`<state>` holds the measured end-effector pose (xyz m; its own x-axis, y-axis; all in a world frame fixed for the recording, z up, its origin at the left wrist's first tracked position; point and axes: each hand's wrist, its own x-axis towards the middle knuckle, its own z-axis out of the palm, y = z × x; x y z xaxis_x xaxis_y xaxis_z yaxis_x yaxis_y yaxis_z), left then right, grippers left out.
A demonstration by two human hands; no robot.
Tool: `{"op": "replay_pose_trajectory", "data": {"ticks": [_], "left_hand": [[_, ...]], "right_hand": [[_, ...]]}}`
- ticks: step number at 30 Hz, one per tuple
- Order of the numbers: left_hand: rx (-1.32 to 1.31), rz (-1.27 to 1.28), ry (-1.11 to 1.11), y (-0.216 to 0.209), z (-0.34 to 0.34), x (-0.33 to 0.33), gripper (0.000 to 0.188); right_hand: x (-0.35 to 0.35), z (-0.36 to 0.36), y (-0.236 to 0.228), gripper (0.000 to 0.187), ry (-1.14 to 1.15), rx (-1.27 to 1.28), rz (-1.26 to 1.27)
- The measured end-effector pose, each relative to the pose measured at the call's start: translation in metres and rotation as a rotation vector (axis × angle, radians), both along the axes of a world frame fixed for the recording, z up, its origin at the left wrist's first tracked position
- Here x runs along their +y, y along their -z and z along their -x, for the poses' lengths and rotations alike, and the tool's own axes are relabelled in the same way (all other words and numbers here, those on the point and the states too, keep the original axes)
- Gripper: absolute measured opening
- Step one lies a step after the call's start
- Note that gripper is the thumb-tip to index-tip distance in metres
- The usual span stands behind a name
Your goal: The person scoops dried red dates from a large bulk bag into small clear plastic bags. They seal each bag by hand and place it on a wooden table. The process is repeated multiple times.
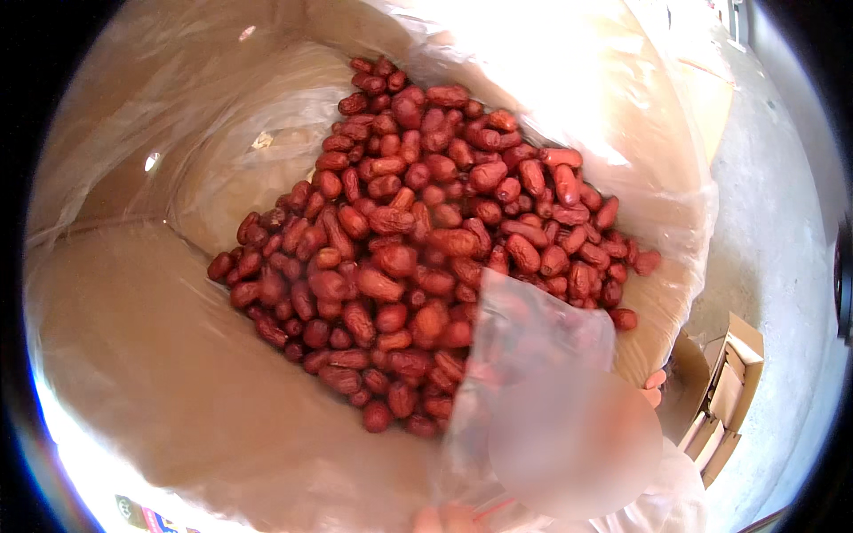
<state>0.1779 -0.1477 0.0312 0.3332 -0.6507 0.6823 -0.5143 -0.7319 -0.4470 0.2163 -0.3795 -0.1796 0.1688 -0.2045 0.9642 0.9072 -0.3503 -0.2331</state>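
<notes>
A large heap of dried red dates (382, 258) lies inside a cardboard box lined with clear film. Over its lower right part hangs a clear plastic bag (524, 329), with dates showing through it. At the bottom edge only the fingertips of my left hand (449, 517) show, closed at the bag's lower end beside a thin red line. Fingers that seem to be my right hand's (655, 388) show at the box's right rim, right of the bag. A blurred oval patch hides most of that hand, so its grip cannot be made out.
The film-lined box wall (160, 355) rises around the dates, with strong glare on its upper right. Outside, to the right, an open carton (724, 391) with cardboard pieces stands on the grey floor (764, 231). A colourful printed item (147, 517) shows at the lower left.
</notes>
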Motion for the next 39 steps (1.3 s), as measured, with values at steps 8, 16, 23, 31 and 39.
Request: {"op": "replay_pose_trajectory", "data": {"ticks": [8,16,23,31,39], "left_hand": [[-0.007,0.017,-0.005,-0.003,0.006,-0.007,0.024],[-0.023,0.065,-0.023,-0.024,0.014,-0.002,0.023],[-0.045,0.174,-0.057,-0.072,0.014,-0.003,0.023],[0.001,0.304,0.067,-0.093,-0.007,0.005,0.029],[-0.002,0.389,0.078,-0.085,0.001,0.011,0.034]], "right_hand": [[0.001,0.001,-0.038,0.04,-0.004,0.039,-0.034],[0.009,0.004,-0.097,0.032,-0.01,0.11,-0.04],[0.026,-0.015,-0.155,0.026,-0.016,-0.06,-0.234],[0.02,-0.021,-0.187,0.033,-0.015,-0.114,-0.047],[0.022,-0.01,-0.202,0.032,-0.021,-0.138,-0.025]]}}
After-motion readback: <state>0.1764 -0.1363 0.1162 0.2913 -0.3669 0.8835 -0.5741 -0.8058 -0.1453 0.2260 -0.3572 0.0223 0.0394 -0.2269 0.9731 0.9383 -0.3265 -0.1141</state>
